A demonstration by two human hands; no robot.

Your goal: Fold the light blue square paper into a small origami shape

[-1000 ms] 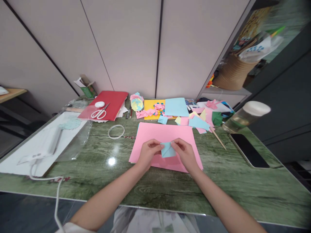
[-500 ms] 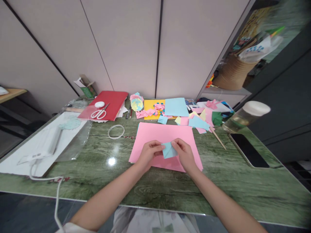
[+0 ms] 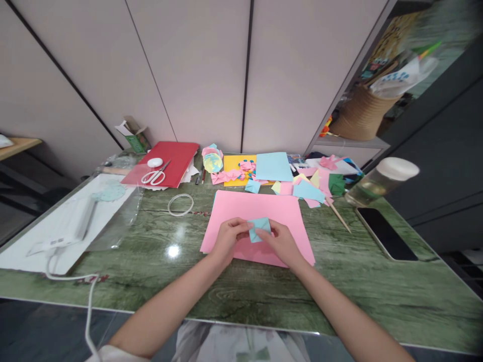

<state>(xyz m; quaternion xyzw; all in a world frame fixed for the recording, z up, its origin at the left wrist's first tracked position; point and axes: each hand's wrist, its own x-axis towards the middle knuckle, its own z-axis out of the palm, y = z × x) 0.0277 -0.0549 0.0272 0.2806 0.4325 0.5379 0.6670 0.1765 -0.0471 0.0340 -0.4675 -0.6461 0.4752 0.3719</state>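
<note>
Between both hands is a small light-blue folded paper square [image 3: 259, 224], held above a stack of pink paper [image 3: 260, 203] on the green table. My left hand [image 3: 228, 241] pinches the square's left edge between thumb and fingers. On the other side, my right hand [image 3: 284, 243] grips it, the thumb lying across its front and the fingers behind. Creases show on the square's face. The fingers behind the paper are partly hidden.
Scissors [image 3: 154, 176] lie on a red folder [image 3: 175, 156] at the back left. Paper scraps [image 3: 309, 191] and a light-blue sheet [image 3: 274, 167] lie behind the stack. At right are a phone [image 3: 385, 233], a bottle [image 3: 373, 186] and a wooden stick [image 3: 339, 216].
The blue square has turned and shifted slightly left and up. My right thumb has moved down and left across its face, while my left hand has barely moved.
</note>
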